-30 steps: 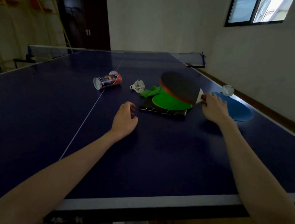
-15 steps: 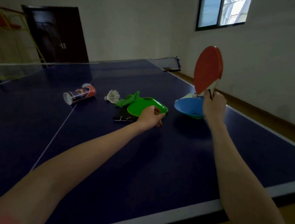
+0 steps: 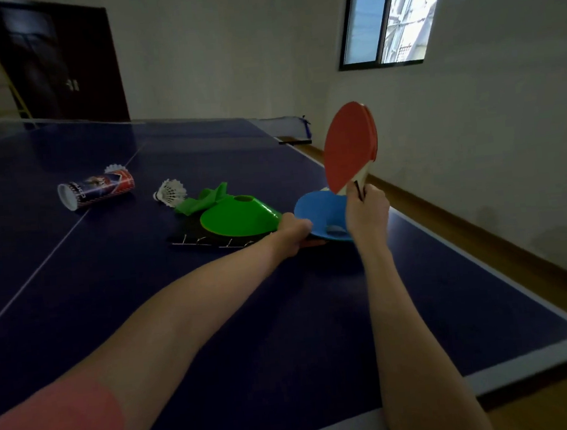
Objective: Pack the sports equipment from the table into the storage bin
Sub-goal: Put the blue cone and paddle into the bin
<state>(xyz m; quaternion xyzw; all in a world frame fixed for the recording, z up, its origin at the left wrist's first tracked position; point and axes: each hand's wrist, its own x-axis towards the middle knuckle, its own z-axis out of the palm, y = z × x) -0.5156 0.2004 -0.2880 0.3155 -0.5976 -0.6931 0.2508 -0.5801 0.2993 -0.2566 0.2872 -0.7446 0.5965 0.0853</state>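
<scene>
My right hand (image 3: 365, 209) is shut on the handle of a red table-tennis paddle (image 3: 350, 147) and holds it upright above a blue disc cone (image 3: 317, 208). My left hand (image 3: 294, 232) lies low between that blue cone and a green disc cone (image 3: 237, 215), with its fingers curled and hidden; what they touch is unclear. The green cone rests on a flat black item with white marks (image 3: 205, 240). A green cloth (image 3: 205, 201), a white shuttlecock (image 3: 171, 197) and a shuttlecock tube (image 3: 97, 193) lying on its side sit further left. No storage bin is in view.
Everything lies on a dark blue table-tennis table (image 3: 182, 326); its white-lined right edge (image 3: 486, 272) and near edge drop to a wooden floor. The net (image 3: 281, 122) crosses the far end. A second shuttlecock (image 3: 115, 168) peeks from behind the tube.
My right hand lifted the paddle off the green cone and stood it upright. My left hand slid right, from the bare table to the gap between the two cones.
</scene>
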